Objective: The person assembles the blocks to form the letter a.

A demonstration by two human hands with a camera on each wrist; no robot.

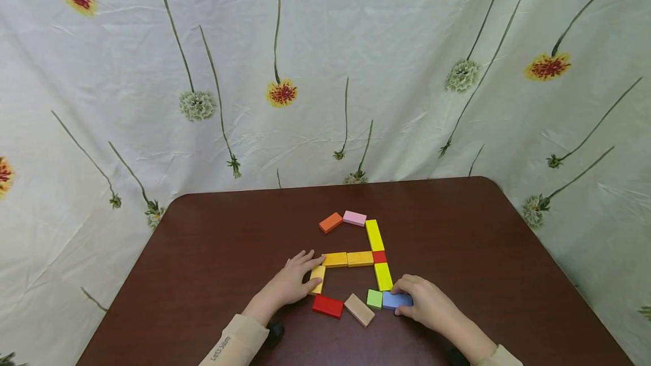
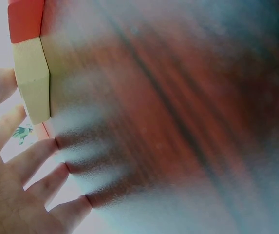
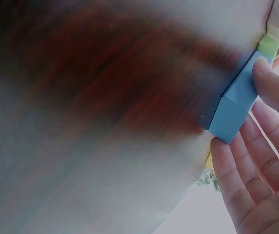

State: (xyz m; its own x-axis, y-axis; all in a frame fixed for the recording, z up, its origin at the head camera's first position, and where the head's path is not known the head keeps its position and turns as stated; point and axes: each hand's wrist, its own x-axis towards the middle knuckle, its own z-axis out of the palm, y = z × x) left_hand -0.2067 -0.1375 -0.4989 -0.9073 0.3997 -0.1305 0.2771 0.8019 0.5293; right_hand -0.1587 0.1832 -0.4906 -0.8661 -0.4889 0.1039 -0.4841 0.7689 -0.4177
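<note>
On the brown table, my left hand (image 1: 295, 278) spreads its fingers, the thumb lying over a pale yellow block (image 1: 320, 271). Its index fingertip is at that block's far end, beside an orange-yellow block (image 1: 335, 260); in the left wrist view the other fingertips rest on the tabletop. My right hand (image 1: 427, 303) grips a blue block (image 1: 394, 300) between thumb and fingers. The blue block lies against a small green block (image 1: 374, 299). Left of the green one, a beige block (image 1: 359, 310) lies at an angle, and a red block (image 1: 328, 306) is beside it.
Farther back are a second orange-yellow block (image 1: 360, 259), a small red block (image 1: 379, 257), two bright yellow blocks, a pink block (image 1: 354, 218) and an orange block (image 1: 330, 223). The table (image 1: 234, 230) ends at a flower-printed curtain (image 1: 315, 44).
</note>
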